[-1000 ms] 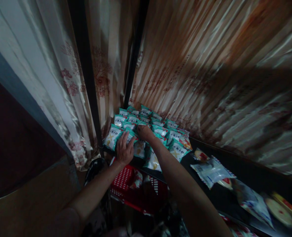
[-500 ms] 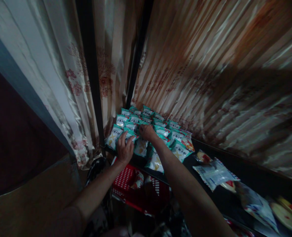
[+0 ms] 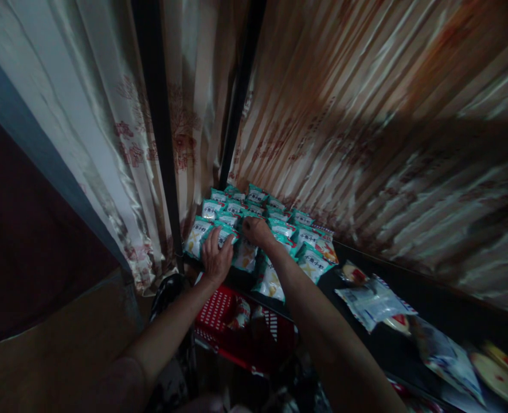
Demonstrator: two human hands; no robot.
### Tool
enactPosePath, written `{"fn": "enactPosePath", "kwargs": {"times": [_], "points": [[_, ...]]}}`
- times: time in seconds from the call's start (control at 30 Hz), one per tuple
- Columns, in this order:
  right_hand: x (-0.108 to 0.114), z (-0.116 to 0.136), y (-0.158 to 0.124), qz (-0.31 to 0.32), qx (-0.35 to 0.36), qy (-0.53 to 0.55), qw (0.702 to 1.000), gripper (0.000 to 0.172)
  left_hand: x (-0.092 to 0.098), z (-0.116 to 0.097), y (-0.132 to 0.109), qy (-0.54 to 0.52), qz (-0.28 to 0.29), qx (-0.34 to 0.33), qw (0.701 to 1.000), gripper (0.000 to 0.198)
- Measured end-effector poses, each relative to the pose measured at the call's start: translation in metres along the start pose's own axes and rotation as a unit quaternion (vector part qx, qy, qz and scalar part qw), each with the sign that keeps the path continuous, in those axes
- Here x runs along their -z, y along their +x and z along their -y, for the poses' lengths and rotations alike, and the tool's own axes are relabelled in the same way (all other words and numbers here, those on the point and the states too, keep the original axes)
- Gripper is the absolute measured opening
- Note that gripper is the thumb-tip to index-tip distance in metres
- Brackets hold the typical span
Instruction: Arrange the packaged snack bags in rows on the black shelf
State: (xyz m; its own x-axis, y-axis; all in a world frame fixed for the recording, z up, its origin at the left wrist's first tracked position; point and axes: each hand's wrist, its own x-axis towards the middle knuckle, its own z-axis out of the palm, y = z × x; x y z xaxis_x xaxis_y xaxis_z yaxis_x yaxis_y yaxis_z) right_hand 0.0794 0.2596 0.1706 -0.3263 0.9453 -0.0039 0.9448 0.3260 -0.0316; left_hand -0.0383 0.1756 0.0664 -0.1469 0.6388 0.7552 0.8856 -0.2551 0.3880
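Observation:
Several teal-and-white snack packets lie in rows at the left end of a dark shelf. My left hand rests on the front-left packets, fingers apart and lying flat on one of them. My right hand sits in the middle of the rows, its fingers curled down onto a packet. The light is dim, so the grip of that hand is hard to read.
Patterned curtains hang close behind and to the left of the shelf, with a dark post between them. A red basket with snacks sits under the shelf. Clear and colourful packets lie further right on the shelf.
Both hands stay on the teal packets. The left hand's fingers have shifted slightly over the front packets, and the view has moved a little.

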Motion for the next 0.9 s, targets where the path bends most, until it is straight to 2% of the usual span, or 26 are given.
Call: {"fn": "enactPosePath", "kwargs": {"times": [0.13, 0.53, 0.9], "points": [[-0.003, -0.003, 0.0, 0.003, 0.003, 0.004, 1.0, 0.026, -0.002, -0.002, -0.002, -0.001, 0.009, 0.014, 1.0, 0.031], [-0.013, -0.008, 0.007, 0.035, -0.006, 0.0, 0.999, 0.031, -0.007, 0.002, -0.009, 0.003, 0.022, -0.019, 1.0, 0.041], [-0.012, -0.004, 0.003, 0.035, -0.017, -0.016, 0.999, 0.031, -0.013, 0.002, -0.01, 0.028, 0.036, -0.017, 0.999, 0.043]]}}
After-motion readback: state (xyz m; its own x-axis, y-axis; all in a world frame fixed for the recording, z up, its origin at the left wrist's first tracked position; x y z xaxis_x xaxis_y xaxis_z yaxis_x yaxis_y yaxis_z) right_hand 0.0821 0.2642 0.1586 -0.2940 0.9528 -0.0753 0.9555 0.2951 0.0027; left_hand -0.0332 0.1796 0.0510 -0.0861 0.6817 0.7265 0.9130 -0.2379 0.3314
